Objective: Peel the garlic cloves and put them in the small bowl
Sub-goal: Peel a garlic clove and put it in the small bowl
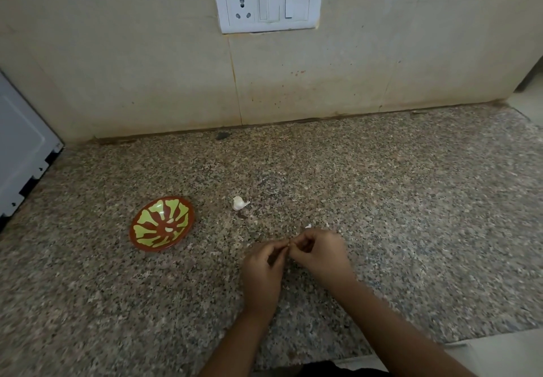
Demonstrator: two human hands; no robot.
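Together, curled: left hand (262, 270), right hand (321, 254).

Both forearms bare. Left forearm enters from 6 o'clock, right forearm from 5 o'clock, converging toward 12. Left hand (262, 270) knuckles up, fingers curled, thumb and forefinger tips pointing to 1 o'clock. Right hand (321, 254) sits at its 2 o'clock, fingers curled inward toward 9 o'clock. Fingertips (284, 243) of both hands meet; anything pinched is hidden.
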